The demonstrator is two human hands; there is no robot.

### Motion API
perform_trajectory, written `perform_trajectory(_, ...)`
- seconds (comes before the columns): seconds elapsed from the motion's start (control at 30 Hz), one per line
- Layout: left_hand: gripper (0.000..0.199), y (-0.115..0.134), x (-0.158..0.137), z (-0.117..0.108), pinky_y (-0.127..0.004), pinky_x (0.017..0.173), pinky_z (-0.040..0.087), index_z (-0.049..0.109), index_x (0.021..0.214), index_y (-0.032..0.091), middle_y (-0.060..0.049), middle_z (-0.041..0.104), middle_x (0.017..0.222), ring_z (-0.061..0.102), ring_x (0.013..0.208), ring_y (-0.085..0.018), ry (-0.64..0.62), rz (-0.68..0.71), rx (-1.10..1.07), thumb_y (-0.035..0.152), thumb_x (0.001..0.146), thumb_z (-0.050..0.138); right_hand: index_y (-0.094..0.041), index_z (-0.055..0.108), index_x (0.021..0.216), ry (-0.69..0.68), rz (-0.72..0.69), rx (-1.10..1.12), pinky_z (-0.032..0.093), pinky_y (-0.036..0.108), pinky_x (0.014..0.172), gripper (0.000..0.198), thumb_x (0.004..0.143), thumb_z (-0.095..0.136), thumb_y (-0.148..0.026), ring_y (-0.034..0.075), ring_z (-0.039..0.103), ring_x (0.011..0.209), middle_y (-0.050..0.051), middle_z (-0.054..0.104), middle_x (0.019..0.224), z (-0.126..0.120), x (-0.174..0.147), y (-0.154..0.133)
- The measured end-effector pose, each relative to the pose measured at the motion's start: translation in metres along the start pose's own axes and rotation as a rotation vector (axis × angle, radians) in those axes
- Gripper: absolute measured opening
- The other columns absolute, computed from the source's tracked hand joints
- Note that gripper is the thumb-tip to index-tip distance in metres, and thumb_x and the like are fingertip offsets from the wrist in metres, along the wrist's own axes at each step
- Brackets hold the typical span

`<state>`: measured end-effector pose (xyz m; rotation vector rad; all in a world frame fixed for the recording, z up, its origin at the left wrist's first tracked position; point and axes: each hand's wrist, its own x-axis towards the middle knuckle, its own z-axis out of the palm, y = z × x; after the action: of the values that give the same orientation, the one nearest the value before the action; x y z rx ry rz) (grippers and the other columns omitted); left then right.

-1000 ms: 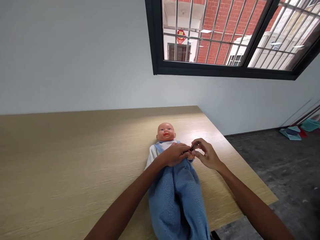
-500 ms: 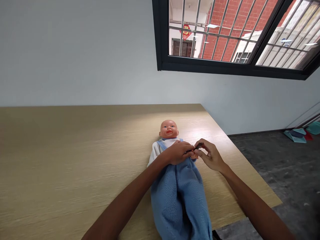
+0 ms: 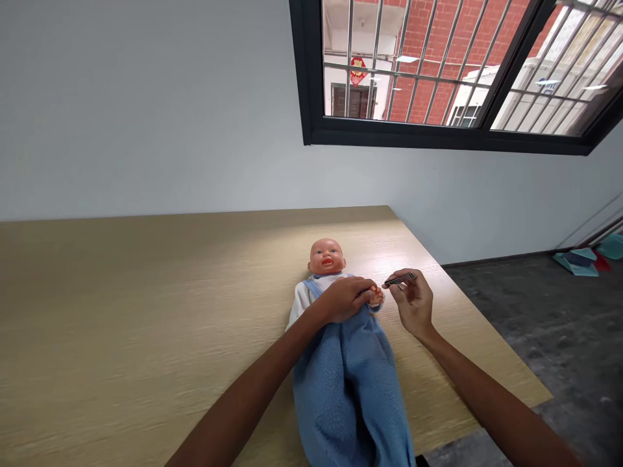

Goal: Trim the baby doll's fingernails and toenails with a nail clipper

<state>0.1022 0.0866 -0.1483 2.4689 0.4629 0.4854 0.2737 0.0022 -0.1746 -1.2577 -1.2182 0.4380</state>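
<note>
A baby doll point(image 3: 348, 370) in blue overalls and a white shirt lies face up on the table, its head toward the wall. Across its chest rests my left hand point(image 3: 346, 298), with the fingers closed on the doll's hand point(image 3: 376, 297). My right hand point(image 3: 413, 303) pinches a small metal nail clipper point(image 3: 400, 279) between thumb and fingers. The clipper's tip points left, a short gap away from the doll's fingers.
The wooden table point(image 3: 146, 324) spreads far to the left, and its right edge slants close by my right forearm. Behind it stands a pale wall point(image 3: 146, 117) with a dark-framed barred window point(image 3: 399, 136). Teal dustpans point(image 3: 579, 263) lie on the dark floor at the right.
My right hand has drawn back a little to the right, and the clipper has come away from the doll's hand and shows more fully. My left hand keeps its hold.
</note>
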Motion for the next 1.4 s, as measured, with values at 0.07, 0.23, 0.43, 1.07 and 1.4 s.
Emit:
perform_trajectory(0.07,0.028,0.0,0.0,0.0,-0.026,0.084,0.04,0.062,0.105,0.017,-0.004,0.066,0.105,0.058,0.095,-0.016,0.011,-0.017,0.003,0.03,0.101,0.038,-0.008,0.051,0.099,0.024,-0.166,-0.118,0.055,0.002,0.081,0.041,0.077,0.063,-0.041,-0.007,0.059,0.088,0.005,0.06,0.094,0.0,-0.004,0.003)
perform_trajectory(0.23,0.032,0.001,0.0,0.0,-0.025,0.083,0.04,0.064,0.104,0.018,-0.003,0.066,0.1,0.059,0.093,-0.015,0.014,0.011,-0.029,0.032,0.102,0.035,-0.012,0.058,0.096,0.023,-0.664,-0.448,0.054,0.004,0.085,0.028,0.072,0.068,-0.022,-0.007,0.058,0.097,0.002,0.062,0.096,0.003,-0.008,-0.003)
perform_trajectory(0.43,0.032,-0.001,0.001,0.0,-0.024,0.082,0.041,0.063,0.101,0.018,-0.002,0.066,0.101,0.058,0.093,-0.014,0.004,0.013,-0.023,0.033,0.102,0.034,-0.012,0.057,0.096,0.035,-0.765,-0.508,0.053,0.007,0.085,0.029,0.07,0.068,-0.017,-0.006,0.056,0.097,0.002,0.061,0.094,0.005,-0.007,-0.008)
perform_trajectory(1.07,0.023,0.003,-0.001,0.0,-0.028,0.075,0.036,0.063,0.099,0.017,-0.004,0.066,0.1,0.058,0.087,-0.016,-0.056,0.044,0.171,0.026,0.098,0.042,-0.014,0.065,0.091,-0.11,-0.491,-0.508,0.044,0.003,0.08,0.017,0.079,0.061,-0.025,-0.01,0.053,0.087,-0.001,0.061,0.088,0.003,-0.015,-0.018)
perform_trajectory(1.4,0.03,-0.001,0.001,0.0,-0.023,0.078,0.04,0.061,0.096,0.015,-0.003,0.065,0.096,0.057,0.086,-0.014,0.045,0.001,-0.082,0.032,0.101,0.037,-0.008,0.056,0.098,0.059,-0.183,-0.209,0.055,0.002,0.082,0.031,0.08,0.06,-0.034,-0.007,0.06,0.09,0.005,0.06,0.093,0.008,-0.017,0.007)
